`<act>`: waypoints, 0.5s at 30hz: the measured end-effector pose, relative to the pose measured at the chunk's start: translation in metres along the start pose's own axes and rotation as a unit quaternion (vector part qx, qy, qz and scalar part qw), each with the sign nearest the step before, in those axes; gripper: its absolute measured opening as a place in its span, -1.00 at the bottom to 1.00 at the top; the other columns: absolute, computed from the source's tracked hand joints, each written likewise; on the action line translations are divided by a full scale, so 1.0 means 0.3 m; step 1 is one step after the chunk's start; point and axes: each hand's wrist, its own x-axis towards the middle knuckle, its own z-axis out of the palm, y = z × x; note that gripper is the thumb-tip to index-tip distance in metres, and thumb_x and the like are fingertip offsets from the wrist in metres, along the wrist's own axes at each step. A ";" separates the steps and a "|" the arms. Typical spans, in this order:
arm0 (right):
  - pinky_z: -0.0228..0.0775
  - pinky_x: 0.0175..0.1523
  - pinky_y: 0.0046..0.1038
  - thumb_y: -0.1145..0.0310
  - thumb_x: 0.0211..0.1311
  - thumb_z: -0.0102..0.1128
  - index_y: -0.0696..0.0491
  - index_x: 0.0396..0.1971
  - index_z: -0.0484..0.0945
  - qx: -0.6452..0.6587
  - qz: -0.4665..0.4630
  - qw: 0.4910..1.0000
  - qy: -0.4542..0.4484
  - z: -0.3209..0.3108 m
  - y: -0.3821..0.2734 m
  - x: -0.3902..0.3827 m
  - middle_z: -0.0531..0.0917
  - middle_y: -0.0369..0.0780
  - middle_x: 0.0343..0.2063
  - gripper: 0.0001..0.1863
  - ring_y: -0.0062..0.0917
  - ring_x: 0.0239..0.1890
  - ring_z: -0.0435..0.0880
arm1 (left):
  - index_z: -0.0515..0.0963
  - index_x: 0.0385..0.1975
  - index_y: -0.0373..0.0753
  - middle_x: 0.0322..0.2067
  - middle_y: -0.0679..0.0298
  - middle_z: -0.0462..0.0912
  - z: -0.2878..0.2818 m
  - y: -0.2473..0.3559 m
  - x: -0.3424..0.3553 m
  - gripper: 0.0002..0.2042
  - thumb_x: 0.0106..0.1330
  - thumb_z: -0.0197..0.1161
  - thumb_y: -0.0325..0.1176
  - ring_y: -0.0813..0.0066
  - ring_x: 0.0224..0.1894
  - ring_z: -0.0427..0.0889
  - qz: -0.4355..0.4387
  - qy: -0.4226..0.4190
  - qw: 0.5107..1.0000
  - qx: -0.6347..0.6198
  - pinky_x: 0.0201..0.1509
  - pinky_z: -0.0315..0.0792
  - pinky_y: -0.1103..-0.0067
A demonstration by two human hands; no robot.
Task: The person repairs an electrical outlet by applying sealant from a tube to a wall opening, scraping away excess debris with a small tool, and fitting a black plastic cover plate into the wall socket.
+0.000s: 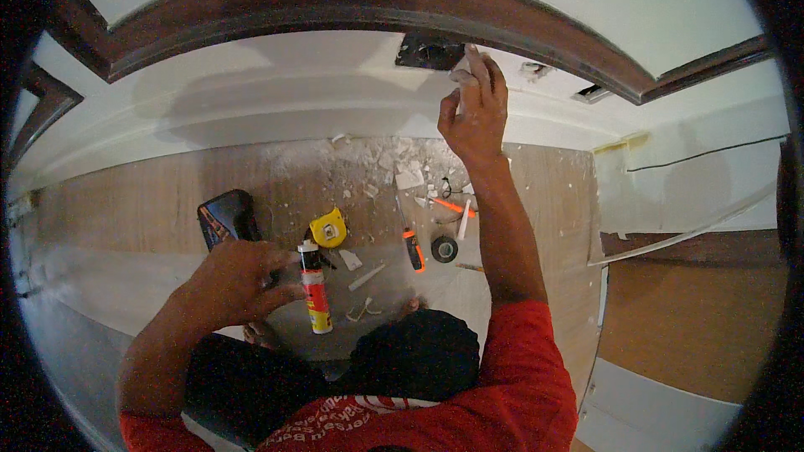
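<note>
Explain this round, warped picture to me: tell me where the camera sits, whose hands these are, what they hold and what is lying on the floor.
The camera is worn on a person's head and looks down; its fisheye lens bends straight edges. The left hand grips a red and yellow sealant tube. The right hand reaches up to a dark wall socket opening, pinching something small and white. On the wooden floor lie white plaster rubble, a yellow tape measure, an orange-handled screwdriver, a roll of black tape and a black case.
</note>
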 end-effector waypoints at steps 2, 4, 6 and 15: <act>0.35 0.26 -0.02 0.59 -0.03 0.17 0.12 -0.14 0.49 -0.005 0.004 1.000 0.002 0.000 -0.001 -0.002 0.47 -0.01 0.26 -0.64 0.08 0.21 0.44 | 0.63 -0.07 -0.22 -0.33 -0.03 0.68 -0.004 0.007 -0.006 -0.57 0.27 0.34 0.01 -0.06 -0.22 0.68 0.012 0.018 1.000 -0.006 -0.13 0.54 0.18; 0.35 0.25 -0.02 0.58 -0.02 0.18 0.11 -0.14 0.49 -0.013 0.007 1.000 0.005 0.001 -0.005 -0.006 0.47 -0.02 0.26 -0.64 0.09 0.22 0.44 | 0.63 -0.05 -0.22 -0.32 -0.03 0.68 0.001 0.013 -0.013 -0.54 0.24 0.36 0.03 -0.06 -0.22 0.68 0.019 0.043 0.998 -0.030 -0.12 0.55 0.19; 0.35 0.23 -0.02 0.56 -0.01 0.19 0.10 -0.13 0.48 -0.026 0.010 1.000 -0.009 0.007 -0.004 -0.019 0.47 -0.02 0.26 -0.64 0.08 0.22 0.44 | 0.63 -0.04 -0.23 -0.30 -0.04 0.69 0.003 0.019 -0.019 -0.52 0.22 0.38 0.04 -0.05 -0.22 0.69 0.015 0.046 0.998 -0.038 -0.11 0.56 0.21; 0.36 0.06 -0.01 0.41 0.01 0.23 0.14 -0.11 0.48 0.019 0.052 0.998 -0.005 0.007 0.026 -0.091 0.53 0.00 -0.08 -0.62 -0.03 0.01 0.50 | 0.64 0.00 -0.22 -0.26 -0.02 0.71 0.006 0.041 0.006 -0.49 0.19 0.43 0.03 0.03 -0.25 0.72 -0.015 -0.004 0.998 -0.054 -0.12 0.58 0.28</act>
